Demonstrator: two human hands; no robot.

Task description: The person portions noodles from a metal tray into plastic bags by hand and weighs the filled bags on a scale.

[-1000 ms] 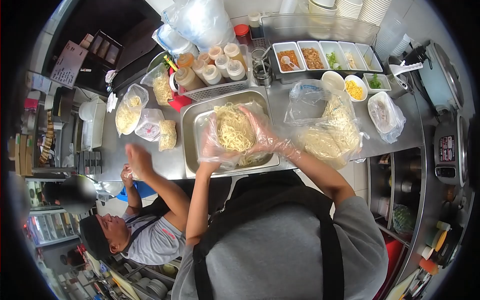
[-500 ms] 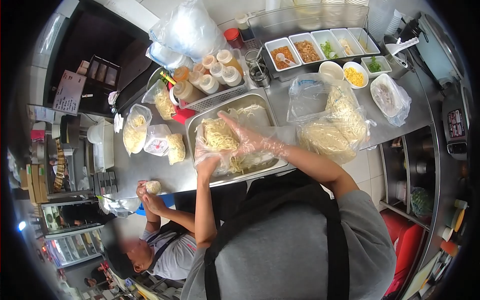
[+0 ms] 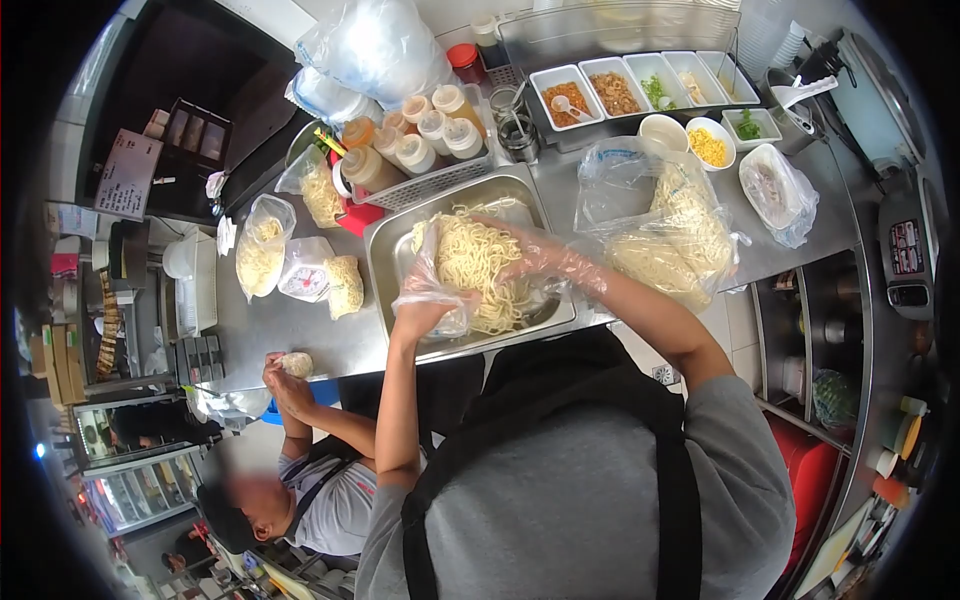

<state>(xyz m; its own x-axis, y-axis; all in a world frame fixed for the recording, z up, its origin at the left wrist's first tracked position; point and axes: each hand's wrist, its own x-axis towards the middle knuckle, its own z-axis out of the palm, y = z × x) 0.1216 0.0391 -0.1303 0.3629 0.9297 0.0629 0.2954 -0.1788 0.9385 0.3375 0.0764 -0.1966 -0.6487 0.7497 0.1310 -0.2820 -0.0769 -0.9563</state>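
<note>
A large clump of pale yellow noodles [image 3: 478,262] lies between my two hands over a steel tray [image 3: 540,205]. My left hand [image 3: 432,305], in a clear plastic glove, cups the clump from its left and lower side. My right hand [image 3: 538,258], also gloved, has its fingers curled into the clump's right side, and some fingertips are buried in the strands. Loose strands hang down into the tray near its front edge. Right of the tray sits a large clear bag of noodles [image 3: 690,225].
Squeeze bottles [image 3: 415,150] stand in a basket behind the tray. Toppings tubs [image 3: 613,92] line the back right. A small scale [image 3: 306,270] and noodle bags [image 3: 262,258] are to the left. A co-worker [image 3: 335,500] at the left holds a small wrapped bundle [image 3: 296,364].
The noodles have been turned and spread into a wider, looser clump. My right hand has shifted right and lower, its fingers now in the noodles; my left hand has moved slightly.
</note>
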